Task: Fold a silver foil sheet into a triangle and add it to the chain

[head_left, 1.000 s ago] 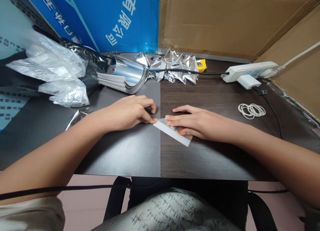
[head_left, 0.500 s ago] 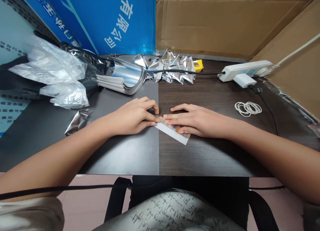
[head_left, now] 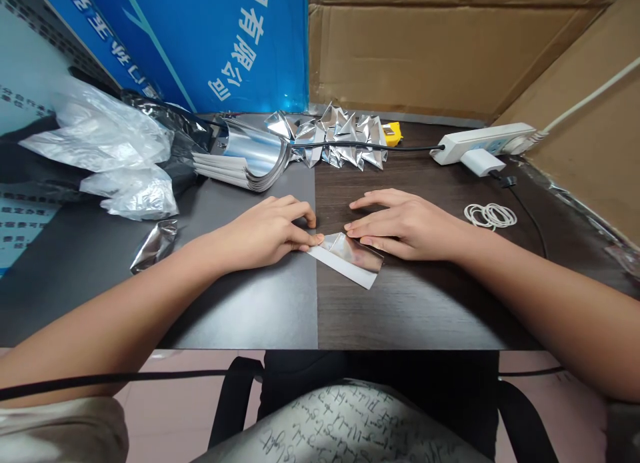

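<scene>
A small folded piece of silver foil paper (head_left: 350, 259) lies flat on the dark table (head_left: 400, 309), its white underside showing along the near edge. My left hand (head_left: 270, 233) pinches the paper's left corner between thumb and forefinger. My right hand (head_left: 405, 224) rests palm down just behind the paper, its fingertips pressing on the far edge. Both forearms lie across the tabletop.
A heap of folded silver paper shapes (head_left: 340, 139) sits at the back, beside a curled stack of silver sheets (head_left: 245, 159). Crumpled plastic bags (head_left: 110, 156) lie on the left, a foil scrap (head_left: 155, 244) near them. A power strip (head_left: 480, 149), black cable and rubber bands (head_left: 490, 215) are on the right. Cardboard walls surround the table.
My right hand has slid back off the paper, uncovering its silver face. My left hand has kept its pinch on the left corner.
</scene>
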Available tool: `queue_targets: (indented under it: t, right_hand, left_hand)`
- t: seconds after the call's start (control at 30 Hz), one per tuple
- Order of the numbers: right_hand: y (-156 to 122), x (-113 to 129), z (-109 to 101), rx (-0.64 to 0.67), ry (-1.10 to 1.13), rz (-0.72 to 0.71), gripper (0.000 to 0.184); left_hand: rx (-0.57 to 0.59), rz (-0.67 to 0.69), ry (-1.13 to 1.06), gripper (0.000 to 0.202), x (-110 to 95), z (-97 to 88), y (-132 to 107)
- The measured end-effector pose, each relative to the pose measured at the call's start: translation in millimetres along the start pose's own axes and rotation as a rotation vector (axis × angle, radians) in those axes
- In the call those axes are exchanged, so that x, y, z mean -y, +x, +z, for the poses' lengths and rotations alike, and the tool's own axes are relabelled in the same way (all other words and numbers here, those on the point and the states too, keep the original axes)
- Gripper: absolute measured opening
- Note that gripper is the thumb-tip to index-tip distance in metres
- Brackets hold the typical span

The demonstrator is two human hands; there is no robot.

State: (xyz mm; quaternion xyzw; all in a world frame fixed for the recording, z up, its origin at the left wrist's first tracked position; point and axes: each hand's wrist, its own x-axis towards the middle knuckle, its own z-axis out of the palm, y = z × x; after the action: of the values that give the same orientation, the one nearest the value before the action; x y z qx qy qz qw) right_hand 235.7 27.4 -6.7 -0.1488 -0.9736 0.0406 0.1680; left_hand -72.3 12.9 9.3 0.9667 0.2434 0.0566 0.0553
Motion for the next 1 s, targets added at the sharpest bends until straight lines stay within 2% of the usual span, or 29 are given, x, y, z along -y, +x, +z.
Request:
queue_targets:
  t: [0.1, 0.3, 0.43, 0.57, 0.7, 1.0]
  right_hand:
    - [4, 5, 6, -0.056, 0.000, -0.018, 0.031]
    - [5, 3, 13, 0.017, 0.050, 0.021, 0.035]
    - [6, 3, 13, 0.010, 0.117, 0.056, 0.035]
    - [8, 7, 13, -0.011, 0.128, 0.013, 0.034]
    - [8, 9, 14, -0.003, 0.137, 0.006, 0.037]
    - [8, 14, 20, 0.000, 0.058, 0.010, 0.037]
  left_hand:
    - [0.000, 0.028, 0.014, 0.028, 2, 0.3, 0]
    - [-0.023, 0.054, 0.042, 0.029, 5, 0.9, -1]
    - [-0.019, 0.052, 0.083, 0.029, 5, -1.0, -1]
    - [-0.011, 0.058, 0.189, 0.031, 1, -2.1, 1]
    - [-0.026, 0.031, 0.278, 0.036, -2, 0.8, 3]
    - [-0.039, -0.045, 0.319, 0.037, -5, 3.3, 6]
